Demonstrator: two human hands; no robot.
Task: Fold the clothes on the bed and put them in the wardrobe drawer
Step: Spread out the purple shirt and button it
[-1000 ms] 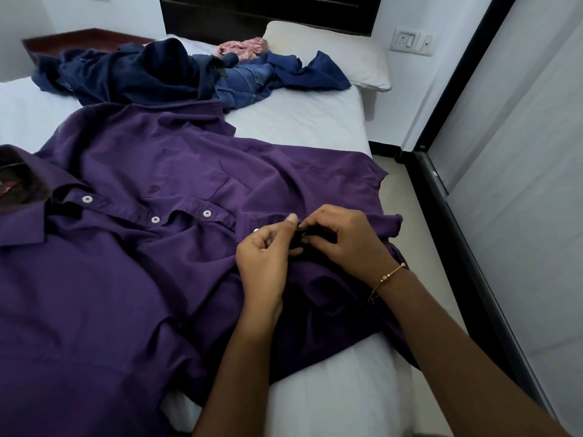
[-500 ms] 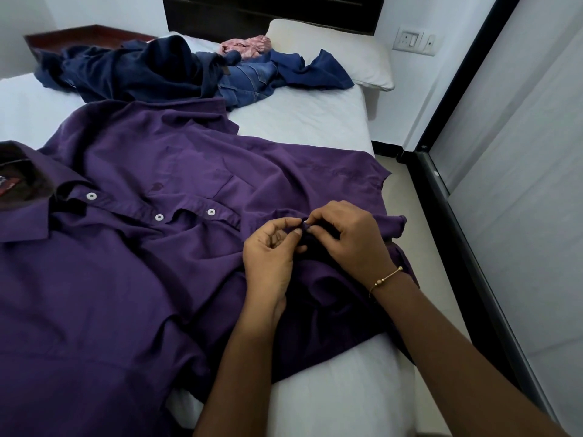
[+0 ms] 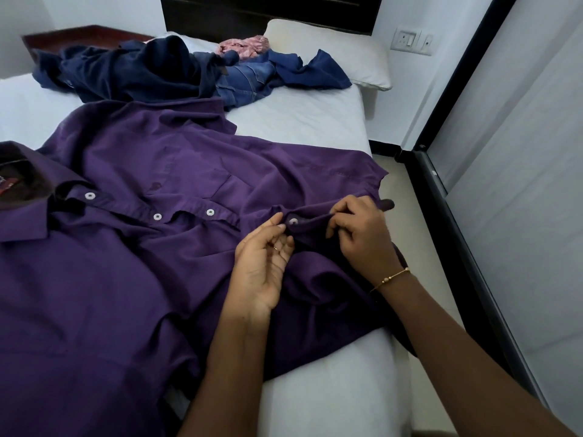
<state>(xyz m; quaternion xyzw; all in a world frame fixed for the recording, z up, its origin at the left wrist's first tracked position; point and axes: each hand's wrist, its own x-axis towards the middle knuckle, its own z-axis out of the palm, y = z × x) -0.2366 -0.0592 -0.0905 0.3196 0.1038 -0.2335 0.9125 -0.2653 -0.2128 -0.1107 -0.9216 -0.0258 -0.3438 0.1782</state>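
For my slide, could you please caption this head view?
Both hands, left hand and right hand, fastening a white button on the purple shirt spread across the white bed.

A purple shirt (image 3: pixel 132 247) covers the bed (image 3: pixel 315 121), frame centre and left. Centre right, the left hand (image 3: pixel 265 266) and right hand (image 3: pixel 362 234) pinch its placket beside a white button (image 3: pixel 293 221) — blue clothes (image 3: pixel 176 70) heaped upper left.
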